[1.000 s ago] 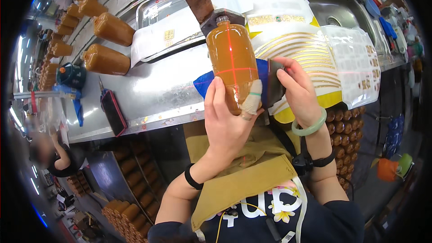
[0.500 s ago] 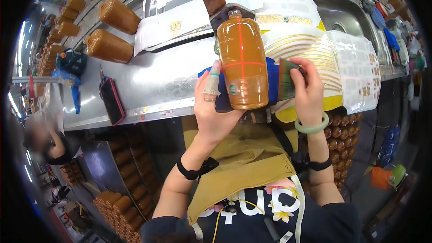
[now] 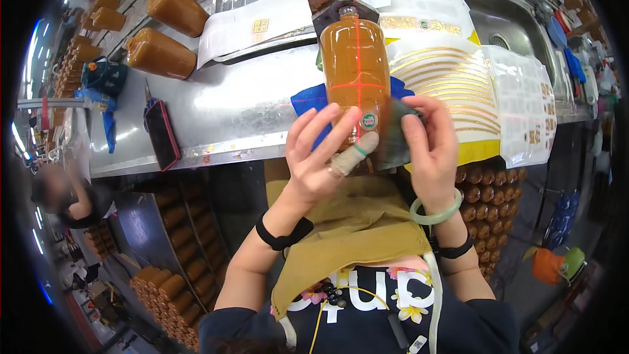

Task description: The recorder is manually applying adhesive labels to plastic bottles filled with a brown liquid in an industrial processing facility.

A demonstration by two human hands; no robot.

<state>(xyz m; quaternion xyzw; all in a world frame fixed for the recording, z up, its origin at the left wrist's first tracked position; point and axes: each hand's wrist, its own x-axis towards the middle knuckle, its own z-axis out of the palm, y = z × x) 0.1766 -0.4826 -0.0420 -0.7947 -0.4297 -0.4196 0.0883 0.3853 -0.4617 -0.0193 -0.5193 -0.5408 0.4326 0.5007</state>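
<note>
An amber-brown glass bottle (image 3: pixel 354 52) lies with its neck pointing away from me, and red light lines cross on its surface. Low on its side sits a small round green-and-white decal (image 3: pixel 369 120). Spread fingers of my left hand (image 3: pixel 309 169) lie over the bottle's near end, one of them in a beige finger cover (image 3: pixel 357 152) just below the decal. At the bottle's right side, my right hand (image 3: pixel 434 151) pinches a thin dark-green flat piece (image 3: pixel 391 136), blurred by motion. A blue cloth (image 3: pixel 308 100) shows beneath the bottle.
Gold-striped decal sheets (image 3: pixel 452 85) and a white decal sheet (image 3: pixel 521 101) lie to the right, before a metal sink (image 3: pixel 504 23). A phone (image 3: pixel 160 134) rests on the steel bench (image 3: pixel 242 108). Several brown bottles (image 3: pixel 160 54) stand at the left. A person (image 3: pixel 65 190) is at far left.
My left hand has shifted from cupping the bottle's left side to over its near end. The flat piece in my right hand has moved left onto the bottle. The decal now sits farther right and higher.
</note>
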